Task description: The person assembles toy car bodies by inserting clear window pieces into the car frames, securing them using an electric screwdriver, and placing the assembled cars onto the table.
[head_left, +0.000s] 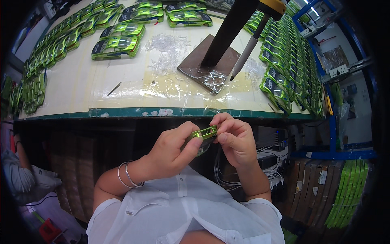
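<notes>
In front of my chest, just below the table's near edge, a green toy car body shell (206,132) is held tilted between both hands. My left hand (174,145) is closed round one end, its thumb and forefinger pinching the shell. The fingers of my right hand (232,134) pinch at the other end; any small piece between those fingertips is too small to make out. My fingers hide much of the shell. On the table (134,87) beyond stand more such green shells (116,46) with clear windows and dark hoods.
A dark metal stand (209,61) with a hanging grey pointed tool (245,59) rises from the table. Clear plastic scraps (167,46) and a thin blade (114,88) lie nearby. Rows of shells (280,77) line the right side, others the left. Another person's arm (22,154) shows at left.
</notes>
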Available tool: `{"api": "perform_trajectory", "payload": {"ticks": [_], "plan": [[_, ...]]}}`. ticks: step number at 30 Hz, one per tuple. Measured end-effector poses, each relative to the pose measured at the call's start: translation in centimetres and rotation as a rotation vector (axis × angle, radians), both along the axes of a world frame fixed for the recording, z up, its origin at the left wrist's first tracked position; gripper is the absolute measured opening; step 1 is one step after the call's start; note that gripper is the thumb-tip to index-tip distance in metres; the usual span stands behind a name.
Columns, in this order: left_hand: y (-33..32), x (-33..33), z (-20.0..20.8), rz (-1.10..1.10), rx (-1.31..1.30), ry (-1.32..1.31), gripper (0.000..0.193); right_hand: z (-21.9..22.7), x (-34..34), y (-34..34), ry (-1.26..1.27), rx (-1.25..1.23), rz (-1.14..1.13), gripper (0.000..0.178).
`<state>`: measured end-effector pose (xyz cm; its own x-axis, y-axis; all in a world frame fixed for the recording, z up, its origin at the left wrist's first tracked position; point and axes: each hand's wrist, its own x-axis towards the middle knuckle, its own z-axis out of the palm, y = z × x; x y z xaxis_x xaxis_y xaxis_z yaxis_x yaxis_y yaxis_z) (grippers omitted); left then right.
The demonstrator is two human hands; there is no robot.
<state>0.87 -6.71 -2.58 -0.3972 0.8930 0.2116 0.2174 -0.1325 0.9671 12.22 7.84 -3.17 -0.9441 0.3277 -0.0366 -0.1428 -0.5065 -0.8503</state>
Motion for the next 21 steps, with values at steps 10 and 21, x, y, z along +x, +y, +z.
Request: {"api": "perform_trajectory", "payload": {"ticks": [10, 21], "plan": [[-0.2, 0.0, -0.3, -0.023, -0.009, 0.139, 0.011, 0.3, 0.3, 0.2, -0.072, 0.141, 0.027, 0.007], [-1.0, 0.0, 0.2, -0.084, -0.058, 0.17, 0.014, 0.2, 0.2, -0.4, -0.177, -0.096, 0.07, 0.019]]}}
